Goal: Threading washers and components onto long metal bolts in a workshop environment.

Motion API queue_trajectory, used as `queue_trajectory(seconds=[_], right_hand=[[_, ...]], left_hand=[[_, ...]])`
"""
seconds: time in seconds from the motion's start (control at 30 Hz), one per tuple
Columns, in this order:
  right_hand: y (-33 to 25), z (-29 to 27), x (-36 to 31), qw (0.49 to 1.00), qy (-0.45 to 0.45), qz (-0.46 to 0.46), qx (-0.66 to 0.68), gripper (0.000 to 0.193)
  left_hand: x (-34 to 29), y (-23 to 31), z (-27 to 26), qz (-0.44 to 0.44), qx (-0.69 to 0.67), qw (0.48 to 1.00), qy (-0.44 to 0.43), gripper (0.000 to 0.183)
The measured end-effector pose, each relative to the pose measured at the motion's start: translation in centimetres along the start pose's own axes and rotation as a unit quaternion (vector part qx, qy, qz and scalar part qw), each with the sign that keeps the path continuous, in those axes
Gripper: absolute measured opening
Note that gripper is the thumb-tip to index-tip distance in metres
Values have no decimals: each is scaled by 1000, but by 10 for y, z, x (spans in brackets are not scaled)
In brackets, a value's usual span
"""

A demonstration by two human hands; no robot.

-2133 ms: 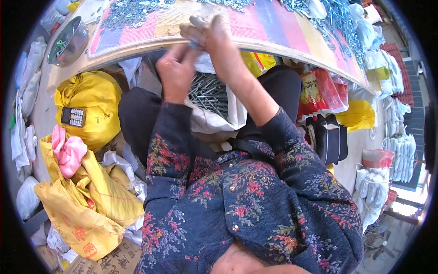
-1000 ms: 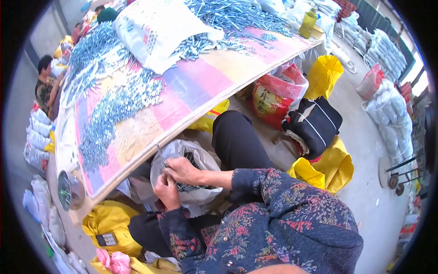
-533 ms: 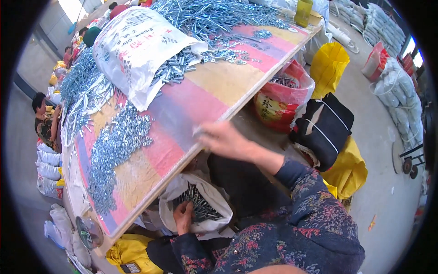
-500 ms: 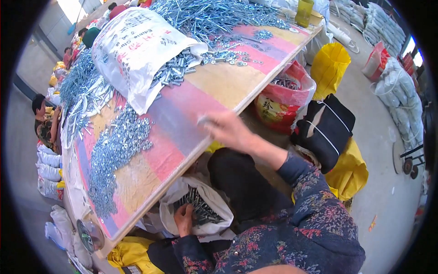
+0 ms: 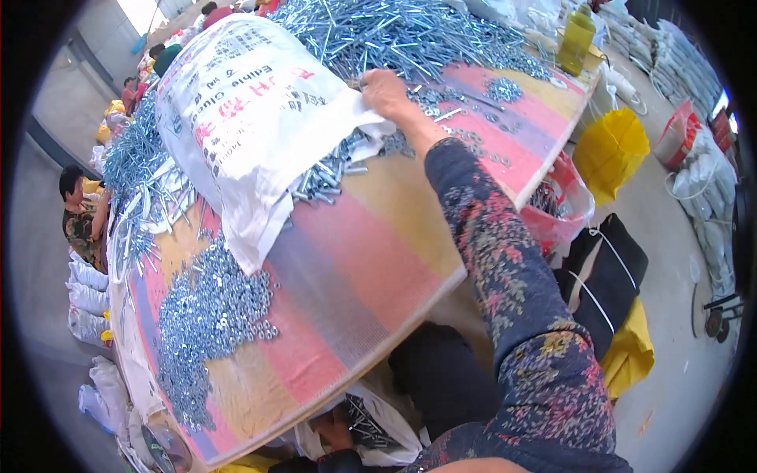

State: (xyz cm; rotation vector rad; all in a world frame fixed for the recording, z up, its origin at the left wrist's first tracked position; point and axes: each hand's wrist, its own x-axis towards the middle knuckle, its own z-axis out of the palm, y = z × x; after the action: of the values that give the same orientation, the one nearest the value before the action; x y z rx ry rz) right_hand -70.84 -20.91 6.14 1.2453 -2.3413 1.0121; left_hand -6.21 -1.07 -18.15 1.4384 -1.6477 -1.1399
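Observation:
My right hand (image 5: 383,94) reaches across the table, its fingers curled at the edge of a white woven sack (image 5: 236,110). Whatever is between those fingers is too small to make out. Short metal sleeves (image 5: 322,180) spill from the mouth of the sack. Just beyond the hand lies a big heap of long metal bolts (image 5: 394,35). Below the table's near edge, my left hand (image 5: 334,430) rests at an open white bag (image 5: 398,430) of dark metal bolts (image 5: 364,424). The table edge and shadow hide its fingers.
A spread of nuts (image 5: 213,315) covers the left of the striped tabletop (image 5: 355,276). Washers (image 5: 505,89) lie near a yellow-green container (image 5: 576,39). Right of the table stand a red bag (image 5: 564,206), a yellow sack (image 5: 611,154) and a black bundle (image 5: 607,276). Another person (image 5: 83,217) sits at far left.
My right hand has moved from above the table's near edge, forward to the white sack's far edge. The view has shifted, so the table edge now covers more of the bag and my left hand.

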Motion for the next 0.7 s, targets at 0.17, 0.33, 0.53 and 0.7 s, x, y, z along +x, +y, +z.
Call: queue_trajectory(seconds=[0.17, 0.33, 0.53, 0.7], right_hand=[[3, 32, 17, 986, 166, 16, -28, 15], [81, -1, 39, 953, 247, 97, -150, 52], [121, -3, 70, 979, -20, 182, -89, 95], [110, 11, 94, 974, -93, 111, -176, 83]], left_hand=[[-9, -22, -17, -137, -40, 990, 5, 28], [-5, -51, -25, -125, 95, 987, -17, 28], [-10, -53, -18, -172, -18, 983, 57, 32], [-7, -56, -15, -172, -8, 983, 61, 32]])
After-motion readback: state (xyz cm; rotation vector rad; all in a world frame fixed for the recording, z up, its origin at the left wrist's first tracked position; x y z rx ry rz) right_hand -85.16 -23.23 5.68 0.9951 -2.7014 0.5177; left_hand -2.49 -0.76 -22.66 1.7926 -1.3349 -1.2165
